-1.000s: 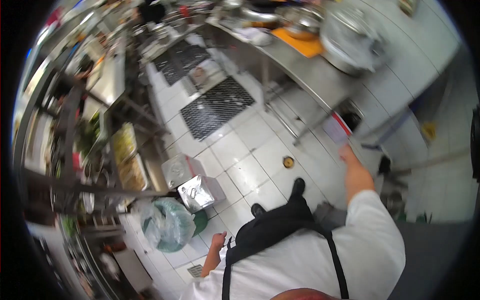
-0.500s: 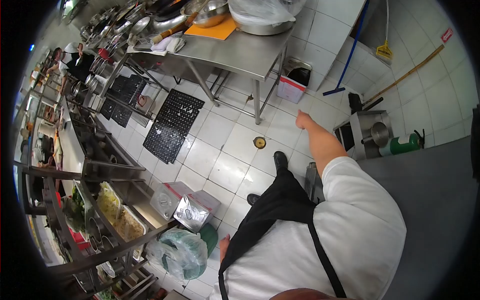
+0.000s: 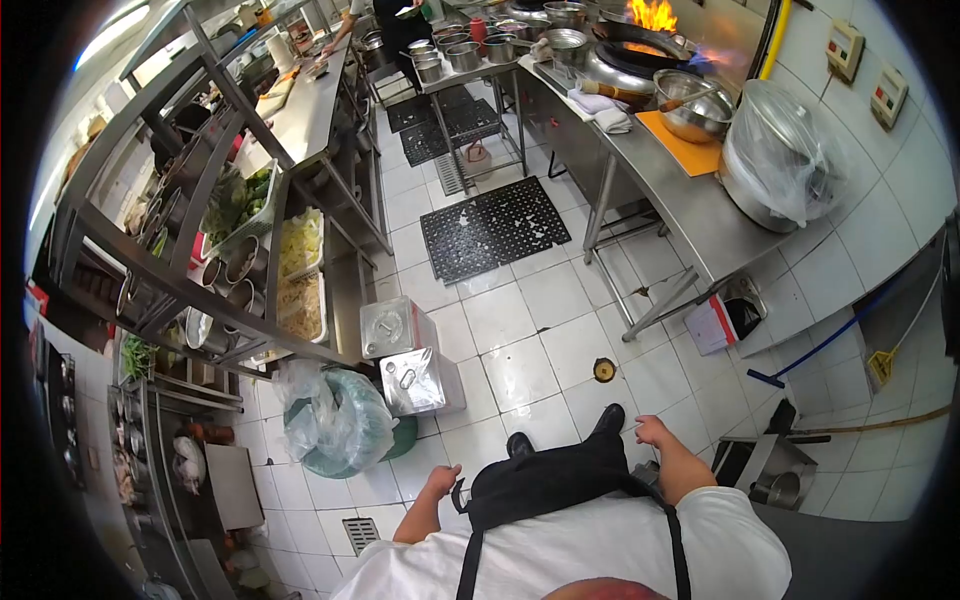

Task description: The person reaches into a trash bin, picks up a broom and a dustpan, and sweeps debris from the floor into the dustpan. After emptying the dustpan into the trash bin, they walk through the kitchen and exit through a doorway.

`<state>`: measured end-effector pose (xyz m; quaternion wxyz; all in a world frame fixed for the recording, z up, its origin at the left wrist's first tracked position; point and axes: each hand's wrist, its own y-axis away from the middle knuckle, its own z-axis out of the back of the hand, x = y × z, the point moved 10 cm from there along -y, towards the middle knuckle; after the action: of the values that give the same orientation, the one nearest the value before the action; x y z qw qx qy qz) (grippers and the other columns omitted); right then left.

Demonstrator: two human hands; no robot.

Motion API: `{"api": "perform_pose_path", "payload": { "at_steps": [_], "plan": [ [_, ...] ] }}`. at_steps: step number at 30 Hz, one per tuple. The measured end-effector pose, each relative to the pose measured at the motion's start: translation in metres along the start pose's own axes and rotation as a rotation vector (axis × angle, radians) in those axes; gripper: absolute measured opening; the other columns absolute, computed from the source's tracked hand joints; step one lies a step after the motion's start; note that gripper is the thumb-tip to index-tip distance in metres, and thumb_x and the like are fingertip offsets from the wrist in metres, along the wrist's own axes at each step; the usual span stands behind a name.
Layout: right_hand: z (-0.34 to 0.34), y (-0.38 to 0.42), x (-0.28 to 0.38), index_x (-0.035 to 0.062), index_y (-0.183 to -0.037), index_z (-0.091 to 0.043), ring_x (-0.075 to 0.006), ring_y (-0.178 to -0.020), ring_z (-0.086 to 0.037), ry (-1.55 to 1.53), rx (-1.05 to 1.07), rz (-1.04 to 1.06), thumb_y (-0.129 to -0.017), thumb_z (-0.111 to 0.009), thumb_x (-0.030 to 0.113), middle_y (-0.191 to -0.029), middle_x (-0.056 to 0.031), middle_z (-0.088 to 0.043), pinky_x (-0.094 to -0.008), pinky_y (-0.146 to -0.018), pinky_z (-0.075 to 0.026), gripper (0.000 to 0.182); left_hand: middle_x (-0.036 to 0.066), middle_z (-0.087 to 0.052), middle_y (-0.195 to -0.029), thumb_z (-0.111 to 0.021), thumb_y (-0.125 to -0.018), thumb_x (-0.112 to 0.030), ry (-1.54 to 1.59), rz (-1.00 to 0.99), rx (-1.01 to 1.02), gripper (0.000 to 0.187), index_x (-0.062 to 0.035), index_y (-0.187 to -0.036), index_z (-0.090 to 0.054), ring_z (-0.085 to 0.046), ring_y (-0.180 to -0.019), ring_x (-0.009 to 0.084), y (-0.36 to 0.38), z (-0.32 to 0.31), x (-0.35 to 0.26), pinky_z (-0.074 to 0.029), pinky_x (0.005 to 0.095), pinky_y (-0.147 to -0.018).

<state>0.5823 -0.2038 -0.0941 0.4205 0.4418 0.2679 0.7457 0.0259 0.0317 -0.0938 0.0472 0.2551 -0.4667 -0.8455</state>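
My left hand (image 3: 441, 481) hangs low beside the black apron (image 3: 548, 478), fingers loosely bent and apart, with nothing seen in it. Nearest to it are a plastic-wrapped green bin (image 3: 345, 425) and a shiny square tin (image 3: 420, 382). On the other side, my right hand (image 3: 653, 431) is held out over the floor with loosely parted fingers, also holding nothing visible. My black shoes (image 3: 608, 418) stand on white tiles, close to a round brass-coloured floor drain (image 3: 604, 370).
A steel table (image 3: 680, 205) at the right bears a bagged pot (image 3: 775, 165) and a metal bowl (image 3: 692, 105). Flames (image 3: 652, 15) rise by a wok (image 3: 640, 50). A black mat (image 3: 495, 230) lies ahead. Shelving (image 3: 215, 290) lines the left; a person (image 3: 400, 30) stands far back.
My view has swung left, so the tables and shelving have shifted right across it. My left hand shows more fully, and my right arm has dropped from its forward reach to nearer my body.
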Motion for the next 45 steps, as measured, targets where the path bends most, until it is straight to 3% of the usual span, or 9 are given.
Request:
{"api": "perform_pose_path", "payload": {
  "at_steps": [6, 10, 14, 17, 26, 31, 33, 36, 45],
  "plan": [
    [-0.022, -0.011, -0.002, 0.0002, -0.126, -0.051, -0.0257, -0.072, -0.068, -0.059, 0.015, 0.029, -0.075, -0.052, -0.004, -0.095, -0.0222, -0.065, -0.0352, -0.062, -0.055, 0.051, 0.012, -0.060, -0.063, -0.053, -0.087, -0.047, 0.009, -0.020, 0.010, 0.053, 0.0037, -0.077, -0.064, -0.054, -0.050, 0.0237, 0.007, -0.009, 0.019, -0.044, 0.0386, -0.051],
    [-0.019, -0.005, 0.025, 0.0001, -0.125, -0.052, -0.0250, -0.072, -0.068, -0.126, 0.004, 0.015, -0.076, -0.052, -0.003, -0.093, -0.0205, -0.065, -0.0345, -0.063, -0.055, 0.049, 0.010, -0.059, -0.061, -0.054, -0.087, -0.044, 0.008, -0.243, 0.019, 0.050, 0.0029, -0.073, -0.064, -0.053, -0.051, 0.0218, 0.014, -0.015, 0.015, -0.043, 0.0380, -0.051],
    [-0.017, -0.004, 0.053, -0.0004, -0.125, -0.051, -0.0205, -0.069, -0.065, -0.192, -0.016, 0.074, -0.081, -0.060, 0.008, -0.087, -0.0159, -0.065, -0.0325, -0.064, -0.054, 0.046, 0.010, -0.059, -0.060, -0.056, -0.087, -0.043, 0.197, 0.002, 0.022, 0.049, 0.0027, -0.072, -0.064, -0.052, -0.051, 0.0197, 0.015, -0.021, 0.038, -0.042, 0.0370, -0.050],
    [-0.024, 0.005, 0.074, -0.0006, -0.126, -0.051, -0.0145, -0.066, -0.060, -0.319, 0.048, 0.064, -0.085, -0.064, 0.025, -0.079, -0.0100, -0.064, -0.0305, -0.066, -0.053, 0.050, 0.011, -0.059, -0.060, -0.056, -0.087, -0.042, 0.068, -0.085, 0.009, 0.049, 0.0039, -0.071, -0.063, -0.052, -0.052, 0.0204, 0.012, -0.018, 0.032, -0.042, 0.0371, -0.051],
    [-0.016, 0.020, 0.058, 0.0059, -0.119, -0.059, -0.0321, -0.114, -0.053, 0.107, -0.141, 0.092, -0.076, -0.066, 0.037, -0.122, -0.0176, -0.057, -0.0368, -0.096, -0.043, 0.053, 0.014, -0.063, -0.069, -0.056, -0.087, -0.041, 0.146, 0.070, -0.016, 0.047, 0.0050, -0.090, -0.066, -0.058, -0.059, 0.0227, 0.010, -0.004, 0.045, -0.045, 0.0375, -0.052],
    [-0.038, -0.051, -0.022, 0.0035, -0.113, -0.061, -0.0175, -0.068, -0.064, 0.057, -0.117, 0.061, -0.076, -0.067, 0.027, -0.094, -0.0132, -0.067, -0.0311, -0.064, -0.053, 0.045, 0.018, -0.065, -0.080, -0.054, -0.088, -0.042, 0.154, 0.161, -0.122, 0.049, 0.0045, -0.098, -0.066, -0.061, -0.065, 0.0254, 0.042, 0.016, 0.045, -0.048, 0.0385, -0.057],
    [-0.054, -0.081, -0.049, 0.0027, -0.111, -0.062, -0.0188, -0.062, -0.063, -0.098, -0.126, 0.062, -0.076, -0.065, 0.023, -0.086, -0.0125, -0.067, -0.0311, -0.061, -0.052, 0.041, 0.019, -0.066, -0.082, -0.054, -0.087, -0.044, -0.002, 0.044, -0.110, 0.051, 0.0047, -0.099, -0.065, -0.061, -0.066, 0.0254, 0.069, 0.009, 0.033, -0.049, 0.0381, -0.060],
    [-0.049, -0.049, -0.016, 0.0015, -0.109, -0.062, -0.0188, -0.062, -0.063, -0.224, -0.229, -0.062, -0.076, -0.063, 0.019, -0.080, -0.0116, -0.066, -0.0305, -0.057, -0.051, 0.038, 0.019, -0.066, -0.081, -0.054, -0.087, -0.045, -0.078, 0.088, -0.034, 0.052, 0.0044, -0.099, -0.065, -0.062, -0.069, 0.0261, 0.083, 0.017, 0.041, -0.050, 0.0383, -0.065],
    [-0.100, 0.006, 0.064, 0.0036, -0.109, -0.062, -0.0188, -0.065, -0.063, -0.050, -0.273, 0.153, -0.078, -0.064, 0.020, -0.083, -0.0123, -0.066, -0.0312, -0.058, -0.051, 0.035, 0.023, -0.066, -0.097, -0.053, -0.087, -0.046, -0.085, 0.017, 0.031, 0.054, 0.0049, -0.103, -0.064, -0.064, -0.092, 0.0318, 0.023, 0.044, 0.066, -0.047, 0.0387, -0.082]
  ]
}}
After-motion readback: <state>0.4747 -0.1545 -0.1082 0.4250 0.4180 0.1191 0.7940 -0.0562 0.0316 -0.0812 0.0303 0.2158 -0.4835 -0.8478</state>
